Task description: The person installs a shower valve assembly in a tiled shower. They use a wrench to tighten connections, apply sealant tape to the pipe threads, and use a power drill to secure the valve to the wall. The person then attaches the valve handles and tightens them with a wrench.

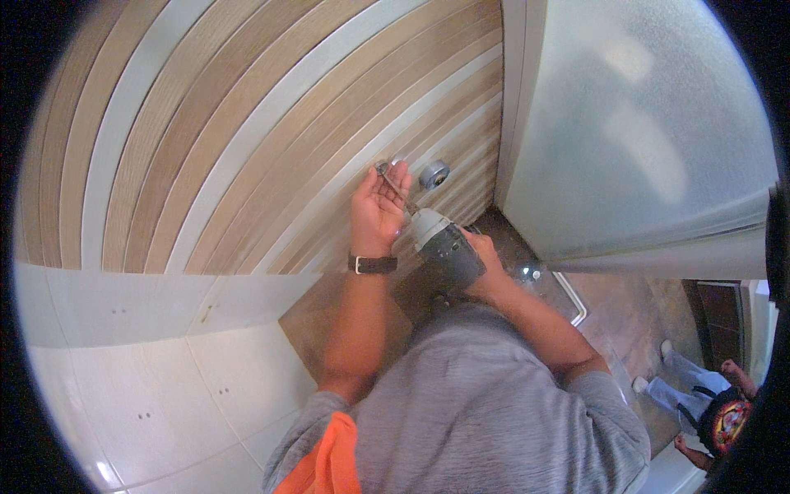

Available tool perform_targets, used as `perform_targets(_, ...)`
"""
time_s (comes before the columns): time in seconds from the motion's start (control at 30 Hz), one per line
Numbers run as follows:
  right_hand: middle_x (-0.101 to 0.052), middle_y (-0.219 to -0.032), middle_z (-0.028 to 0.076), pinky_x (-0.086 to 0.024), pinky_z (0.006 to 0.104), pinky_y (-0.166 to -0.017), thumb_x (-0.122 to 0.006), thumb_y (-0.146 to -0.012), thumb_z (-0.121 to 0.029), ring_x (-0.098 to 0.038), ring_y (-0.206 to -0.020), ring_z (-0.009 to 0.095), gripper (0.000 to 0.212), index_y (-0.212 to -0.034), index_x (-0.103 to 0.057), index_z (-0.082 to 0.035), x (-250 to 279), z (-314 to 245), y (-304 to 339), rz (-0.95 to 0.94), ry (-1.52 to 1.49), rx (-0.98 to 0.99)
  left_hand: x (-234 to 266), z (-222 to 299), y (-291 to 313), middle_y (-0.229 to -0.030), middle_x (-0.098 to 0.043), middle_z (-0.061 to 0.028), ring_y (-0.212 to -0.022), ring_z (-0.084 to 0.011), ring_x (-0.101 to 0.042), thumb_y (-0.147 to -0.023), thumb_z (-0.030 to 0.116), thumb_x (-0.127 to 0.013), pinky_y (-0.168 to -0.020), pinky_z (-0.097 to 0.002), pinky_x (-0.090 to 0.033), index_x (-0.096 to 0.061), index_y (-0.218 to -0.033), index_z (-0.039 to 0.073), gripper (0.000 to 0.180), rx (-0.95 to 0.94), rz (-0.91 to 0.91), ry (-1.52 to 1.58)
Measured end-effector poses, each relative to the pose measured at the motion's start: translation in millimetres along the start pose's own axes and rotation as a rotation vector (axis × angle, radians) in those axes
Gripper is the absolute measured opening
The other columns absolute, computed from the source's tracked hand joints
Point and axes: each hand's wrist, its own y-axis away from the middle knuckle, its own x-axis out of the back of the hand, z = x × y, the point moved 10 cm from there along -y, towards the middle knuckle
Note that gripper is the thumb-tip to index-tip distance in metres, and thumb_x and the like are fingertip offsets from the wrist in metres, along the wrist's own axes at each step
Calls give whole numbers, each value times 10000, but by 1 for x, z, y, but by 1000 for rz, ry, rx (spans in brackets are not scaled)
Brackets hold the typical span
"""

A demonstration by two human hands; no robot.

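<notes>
Drill (448,245): gripped by right hand (484,259), bit (397,184) towards eleven o'clock. Left hand (380,216): fingers open beside bit; best kept clear.

Drill (448,247) in the right hand (485,257), wall (230,123) ahead
The left hand (378,217) is left of the drill, whose bit (396,186) passes before that palm toward the wall. A fitting (434,174) sits on the wall just right of the left hand; farther right stands a panel (634,123), another person (714,399) at lower right.
</notes>
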Motion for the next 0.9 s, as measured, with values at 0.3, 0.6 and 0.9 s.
perform_targets(0.3,-726,-958,186,-549,372,-777,-756,-747,-135,-727,-873,338,452,-1169,-639,-24,-13,6,0,-54,94,87,-8,-3,4,-1198,-650,-220,-1158,-320,-630,-1023,230,-527,-1057,-479,-488,-589,-1112,-50,300,50,-16,36)
perform_targets(0.6,-718,-965,161,-543,364,-780,-753,-754,-120,-714,-889,327,358,-1094,-665,-48,-18,3,10,-45,163,279,5,-6,-5,-1166,-661,-190,-1102,-310,-650,-980,302,-571,-998,-463,-516,-571,-1148,-44,384,57,23,-33)
perform_targets(0.9,-711,-983,162,-546,368,-749,-744,-738,-107,-705,-835,345,342,-1062,-656,-46,-14,5,8,-38,116,121,7,-6,-7,-1148,-652,-175,-1107,-324,-621,-935,349,-597,-1010,-486,-487,-586,-1125,-32,426,47,26,-142)
